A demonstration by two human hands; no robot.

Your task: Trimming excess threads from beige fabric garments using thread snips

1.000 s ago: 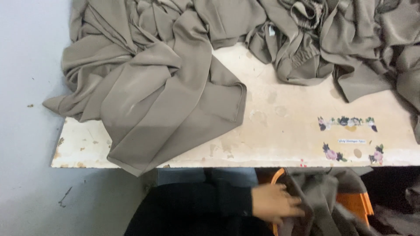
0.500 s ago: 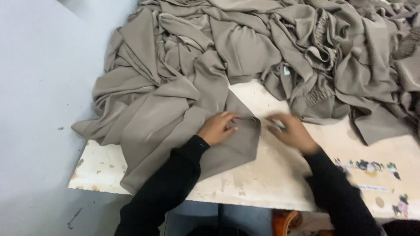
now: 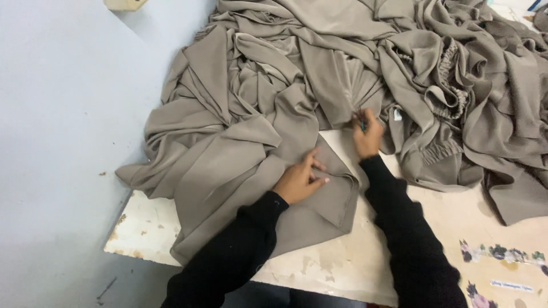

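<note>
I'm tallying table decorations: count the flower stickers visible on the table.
3: one floral strip near the right edge of the table, one cluster at the bottom edge, one beside it at the right edge. Fabric may hide more.

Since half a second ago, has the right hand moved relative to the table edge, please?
Yes. The right hand has moved away from the table's near edge, up to the taupe fabric pile.

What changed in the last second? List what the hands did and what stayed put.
Both hands came up from below the table edge onto the table. The left hand now lies flat on the near fold of taupe fabric. The right hand let go of cloth below the table, paused beside the left, then went farther up and now pinches the edge of the heap. The heap and flower stickers stayed put.
</note>
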